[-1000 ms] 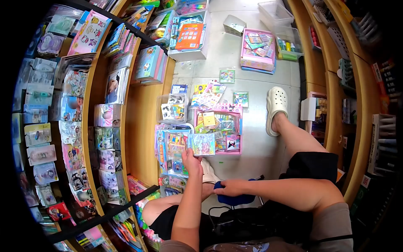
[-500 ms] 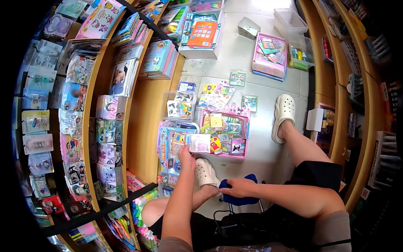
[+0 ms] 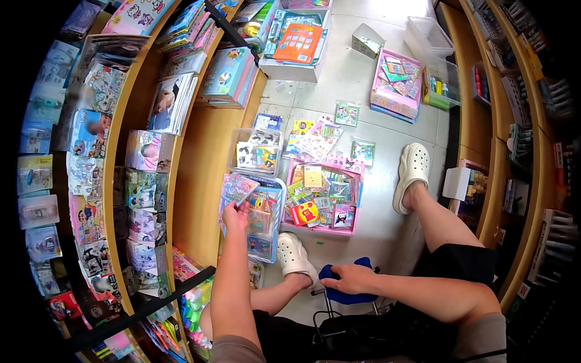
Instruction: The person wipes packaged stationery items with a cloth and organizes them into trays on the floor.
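Observation:
My left hand (image 3: 236,216) is closed on the lower edge of a colourful pink and blue packet (image 3: 238,188), held over the left edge of a blue-edged tray (image 3: 281,207) that contains flat packs. My right hand (image 3: 347,279) rests on a small blue seat (image 3: 357,297), its fingers lying over the edge with nothing seen in them. To the right of the tray is a pink box (image 3: 358,212) filled with small packets. A clear bin (image 3: 233,158) with black-and-white and yellow packs stands behind the tray.
Loose packets (image 3: 318,138) lie beyond the pink box. Farther back are a white box (image 3: 290,71) of booklets, a second pink box (image 3: 396,100) and clear plastic bins (image 3: 428,37). Shelves line both sides. My feet, in white clogs (image 3: 413,175), stand near the boxes.
My left hand has moved left from beside the pink box to the tray's left side, and the packet it holds now shows pink and blue. My right hand stays on the seat.

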`<state>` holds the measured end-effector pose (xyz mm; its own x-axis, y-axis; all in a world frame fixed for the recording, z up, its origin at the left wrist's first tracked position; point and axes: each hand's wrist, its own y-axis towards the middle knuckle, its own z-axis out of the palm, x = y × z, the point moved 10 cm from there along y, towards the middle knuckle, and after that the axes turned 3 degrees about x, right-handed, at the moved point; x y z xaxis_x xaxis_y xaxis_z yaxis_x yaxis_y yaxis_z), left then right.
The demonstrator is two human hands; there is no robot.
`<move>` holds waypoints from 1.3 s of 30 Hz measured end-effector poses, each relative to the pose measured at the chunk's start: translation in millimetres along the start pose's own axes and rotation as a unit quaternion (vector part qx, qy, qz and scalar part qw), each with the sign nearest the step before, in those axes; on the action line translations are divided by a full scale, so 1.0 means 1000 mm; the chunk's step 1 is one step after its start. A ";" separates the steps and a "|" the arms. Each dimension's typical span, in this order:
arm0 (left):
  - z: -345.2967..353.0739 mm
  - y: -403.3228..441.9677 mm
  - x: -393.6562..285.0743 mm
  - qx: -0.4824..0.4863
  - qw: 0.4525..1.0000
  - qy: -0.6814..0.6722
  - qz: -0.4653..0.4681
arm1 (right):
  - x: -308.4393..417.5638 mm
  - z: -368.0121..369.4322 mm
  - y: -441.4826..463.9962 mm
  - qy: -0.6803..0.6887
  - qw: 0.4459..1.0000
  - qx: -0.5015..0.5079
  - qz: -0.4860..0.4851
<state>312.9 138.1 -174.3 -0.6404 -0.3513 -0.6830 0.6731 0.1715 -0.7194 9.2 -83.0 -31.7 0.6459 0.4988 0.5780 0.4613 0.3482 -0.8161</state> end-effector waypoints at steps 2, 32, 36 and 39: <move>0.008 0.007 -0.005 0.023 1.000 0.008 -0.003 | -0.001 0.000 0.003 -0.004 1.000 0.002 0.005; -0.066 0.088 -0.090 -0.134 0.969 0.192 0.076 | -0.006 0.000 0.009 -0.053 0.997 0.000 0.051; -0.001 0.042 -0.089 -0.090 0.816 0.453 0.347 | -0.002 -0.001 0.008 -0.055 0.998 -0.014 0.041; 0.057 -0.002 -0.041 0.018 0.774 0.489 0.402 | -0.006 0.001 0.008 -0.066 0.997 -0.019 0.034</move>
<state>358.7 99.9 -137.7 0.0289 0.7227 -0.6906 0.9980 -0.0597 -0.0207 8.6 -82.1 -41.3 0.5922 0.6206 0.5140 0.4442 0.2807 -0.8508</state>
